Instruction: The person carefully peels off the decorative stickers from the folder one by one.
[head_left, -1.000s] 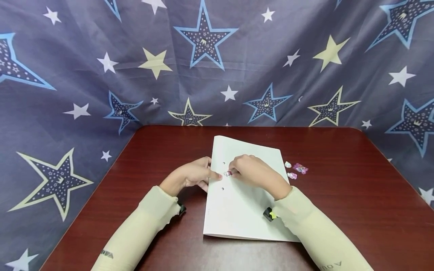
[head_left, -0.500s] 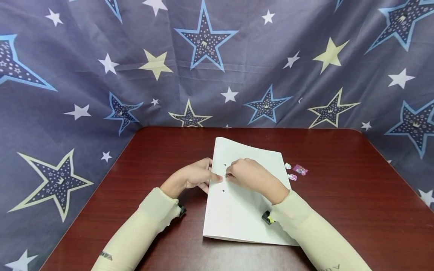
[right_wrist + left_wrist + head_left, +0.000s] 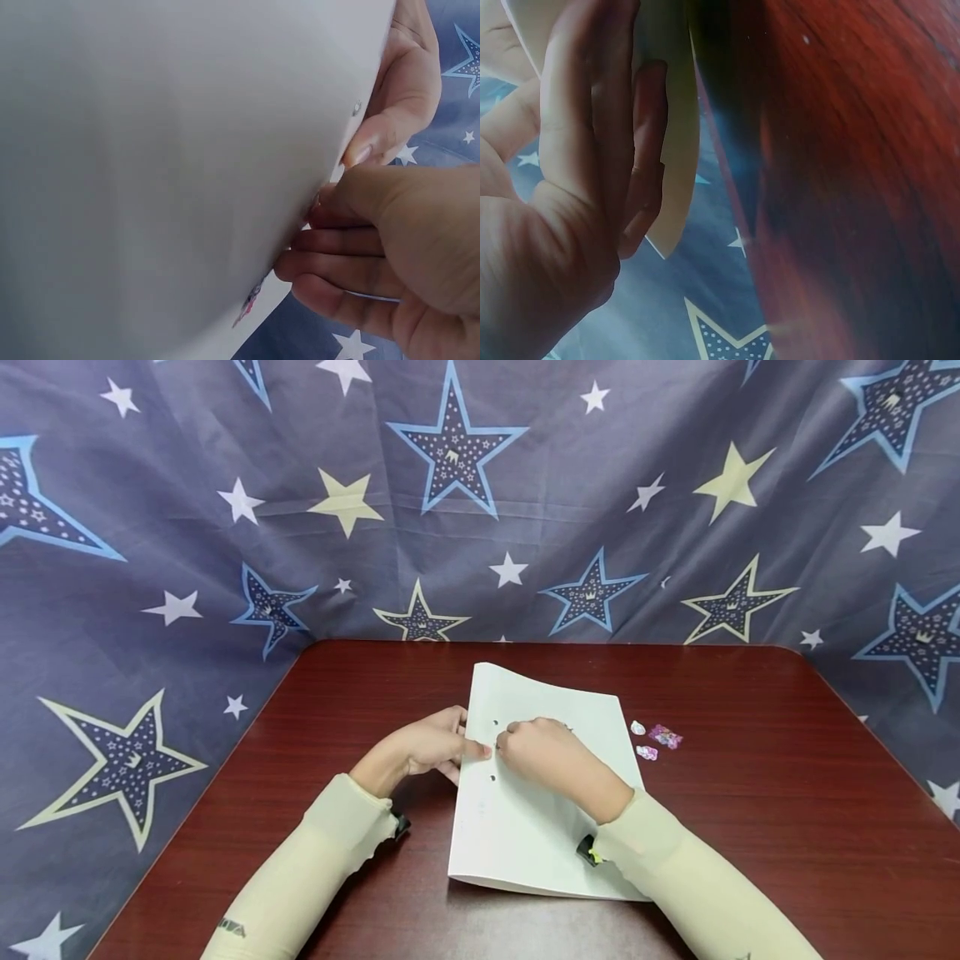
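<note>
A white folder-like stack of paper (image 3: 540,827) lies tilted on the table, with small punched holes near its left side. My left hand (image 3: 433,745) holds that side, thumb on top and fingers beneath. The left wrist view shows the fingers (image 3: 574,135) against the underside. Over the paper, my right hand (image 3: 551,758) has curled fingers, and its thumb and index finger pinch a tiny sticker at the surface, mostly hidden by the fingertips. Another small colourful sticker (image 3: 249,304) lies on the paper beyond the right hand.
Right of the paper, on the dark red table (image 3: 750,827), lie a white sticker (image 3: 637,727), a pink and white sticker (image 3: 647,752) and a purple-pink piece (image 3: 665,737). A star-patterned cloth (image 3: 480,527) hangs behind the table.
The sticker seen at the right fingertips a second ago is now nearly covered. My right hand has shifted slightly toward the left and turned, its knuckles lower. My left hand keeps its hold.
</note>
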`<state>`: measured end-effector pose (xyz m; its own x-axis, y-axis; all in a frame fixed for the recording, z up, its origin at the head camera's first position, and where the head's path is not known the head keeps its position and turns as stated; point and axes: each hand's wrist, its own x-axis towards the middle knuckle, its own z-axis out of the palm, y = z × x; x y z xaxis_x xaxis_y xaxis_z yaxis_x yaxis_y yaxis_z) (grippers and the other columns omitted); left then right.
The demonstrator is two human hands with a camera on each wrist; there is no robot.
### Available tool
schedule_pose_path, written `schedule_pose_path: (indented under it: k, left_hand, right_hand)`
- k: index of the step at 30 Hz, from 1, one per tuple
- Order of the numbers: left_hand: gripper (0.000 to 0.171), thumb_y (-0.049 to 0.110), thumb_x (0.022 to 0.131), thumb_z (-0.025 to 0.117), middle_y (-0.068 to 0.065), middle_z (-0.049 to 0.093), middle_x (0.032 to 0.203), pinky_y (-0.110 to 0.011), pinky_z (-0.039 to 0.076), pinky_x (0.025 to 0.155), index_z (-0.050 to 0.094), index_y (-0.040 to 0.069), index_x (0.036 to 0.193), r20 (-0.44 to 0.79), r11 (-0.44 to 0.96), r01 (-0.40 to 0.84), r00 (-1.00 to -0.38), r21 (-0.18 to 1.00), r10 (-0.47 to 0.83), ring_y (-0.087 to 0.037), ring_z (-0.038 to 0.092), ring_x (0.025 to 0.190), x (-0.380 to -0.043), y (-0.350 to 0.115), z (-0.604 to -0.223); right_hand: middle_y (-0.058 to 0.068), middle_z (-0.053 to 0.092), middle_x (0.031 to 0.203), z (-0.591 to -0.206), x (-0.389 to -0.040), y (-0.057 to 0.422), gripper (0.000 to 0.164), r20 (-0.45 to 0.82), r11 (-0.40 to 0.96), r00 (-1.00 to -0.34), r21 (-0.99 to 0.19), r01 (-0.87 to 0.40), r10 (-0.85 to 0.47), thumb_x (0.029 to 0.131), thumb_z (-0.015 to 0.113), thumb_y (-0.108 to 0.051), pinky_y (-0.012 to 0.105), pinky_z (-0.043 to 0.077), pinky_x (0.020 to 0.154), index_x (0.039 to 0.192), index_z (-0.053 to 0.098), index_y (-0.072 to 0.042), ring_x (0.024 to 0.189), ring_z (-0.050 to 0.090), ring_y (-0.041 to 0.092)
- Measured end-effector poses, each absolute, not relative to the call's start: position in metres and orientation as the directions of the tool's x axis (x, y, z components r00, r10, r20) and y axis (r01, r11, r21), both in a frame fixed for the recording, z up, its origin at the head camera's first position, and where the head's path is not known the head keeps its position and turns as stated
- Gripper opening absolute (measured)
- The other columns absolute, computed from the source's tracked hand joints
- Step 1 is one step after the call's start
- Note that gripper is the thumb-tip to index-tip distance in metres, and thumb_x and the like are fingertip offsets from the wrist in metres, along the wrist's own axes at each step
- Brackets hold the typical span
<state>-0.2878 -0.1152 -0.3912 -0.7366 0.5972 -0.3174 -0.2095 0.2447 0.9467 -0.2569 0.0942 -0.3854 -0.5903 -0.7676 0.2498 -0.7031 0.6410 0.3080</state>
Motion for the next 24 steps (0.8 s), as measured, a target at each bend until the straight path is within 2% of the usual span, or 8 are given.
schedule_pose_path:
  k: [9,11,15,19,22,24]
  left_hand:
    - [0.04,0.0,0.098,0.063,-0.02,0.073,0.103,-0.05,0.064,0.074,0.036,-0.008,0.127,-0.329,0.228,-0.239,-0.744,0.944,0.582,-0.03,0.075,0.085,-0.288,-0.118,-0.393]
    - [0.042,0.0,0.098,0.064,-0.02,0.073,0.103,-0.05,0.065,0.074,0.036,-0.009,0.127,-0.331,0.23,-0.241,-0.745,0.943,0.58,-0.029,0.075,0.085,-0.288,-0.117,-0.393]
    - [0.043,0.0,0.097,0.064,-0.02,0.073,0.102,-0.05,0.064,0.074,0.035,-0.007,0.127,-0.336,0.232,-0.245,-0.75,0.941,0.571,-0.029,0.075,0.084,-0.287,-0.115,-0.393]
    - [0.043,0.002,0.097,0.065,-0.021,0.072,0.104,-0.051,0.064,0.074,0.034,-0.006,0.126,-0.338,0.239,-0.243,-0.758,0.94,0.559,-0.029,0.075,0.085,-0.286,-0.115,-0.392]
    - [0.044,0.002,0.097,0.066,-0.021,0.073,0.104,-0.051,0.064,0.073,0.034,-0.005,0.126,-0.339,0.248,-0.238,-0.76,0.939,0.555,-0.029,0.074,0.085,-0.286,-0.115,-0.391]
    - [0.043,0.002,0.097,0.065,-0.02,0.073,0.103,-0.051,0.064,0.073,0.035,-0.005,0.127,-0.339,0.255,-0.232,-0.76,0.939,0.555,-0.03,0.074,0.085,-0.286,-0.114,-0.391]
  right_hand:
    - [0.004,0.067,0.077,-0.391,-0.254,0.091,0.011,0.295,0.634,-0.561,0.323,-0.703,-0.773,0.091,0.069,-0.001,0.034,0.056,0.05,0.089,0.075,-0.009,0.059,0.062,0.019]
    - [0.004,0.068,0.078,-0.389,-0.254,0.091,0.009,0.288,0.64,-0.572,0.315,-0.701,-0.768,0.092,0.07,-0.001,0.035,0.057,0.052,0.09,0.075,-0.009,0.061,0.064,0.02]
    - [0.004,0.069,0.081,-0.382,-0.253,0.093,0.011,0.235,0.675,-0.634,0.218,-0.705,-0.737,0.093,0.07,0.0,0.037,0.059,0.056,0.091,0.075,-0.01,0.067,0.067,0.023]
    - [0.003,0.073,0.084,-0.377,-0.255,0.096,0.009,0.205,0.69,-0.663,0.109,-0.716,-0.72,0.097,0.07,-0.011,0.04,0.059,0.064,0.091,0.076,-0.011,0.074,0.069,0.022]
    - [0.004,0.074,0.084,-0.378,-0.257,0.096,0.013,0.226,0.692,-0.662,0.091,-0.716,-0.714,0.099,0.07,-0.018,0.042,0.06,0.067,0.092,0.077,-0.011,0.076,0.07,0.022]
    - [0.004,0.073,0.084,-0.379,-0.257,0.095,0.013,0.242,0.697,-0.662,0.106,-0.709,-0.71,0.099,0.069,-0.018,0.041,0.06,0.064,0.092,0.077,-0.011,0.074,0.07,0.023]
